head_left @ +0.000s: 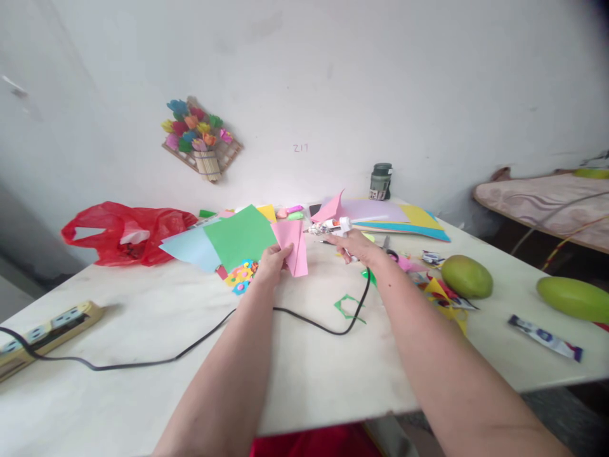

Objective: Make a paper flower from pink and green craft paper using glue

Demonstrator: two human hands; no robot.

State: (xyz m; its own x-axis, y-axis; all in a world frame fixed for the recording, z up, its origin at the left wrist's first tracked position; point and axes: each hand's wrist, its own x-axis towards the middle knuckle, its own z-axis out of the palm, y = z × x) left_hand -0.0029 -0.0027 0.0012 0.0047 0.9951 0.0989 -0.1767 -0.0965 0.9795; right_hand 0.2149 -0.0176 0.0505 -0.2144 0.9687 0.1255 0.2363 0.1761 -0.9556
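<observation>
My left hand is closed on a folded pink paper, thumb on its front face. The paper stands nearly upright above the white table. In my right hand is a white hot glue gun, its nozzle pointing left toward the paper with a small gap between. A black cord trails from the gun across the table to the left. Behind my left hand lie a green sheet and a light blue sheet. Small colourful flower cutouts sit beside my left wrist.
A red plastic bag and a power strip are on the left. To the right are two green mangoes, a tube and paper scraps. Coloured sheets and a dark jar stand at the back.
</observation>
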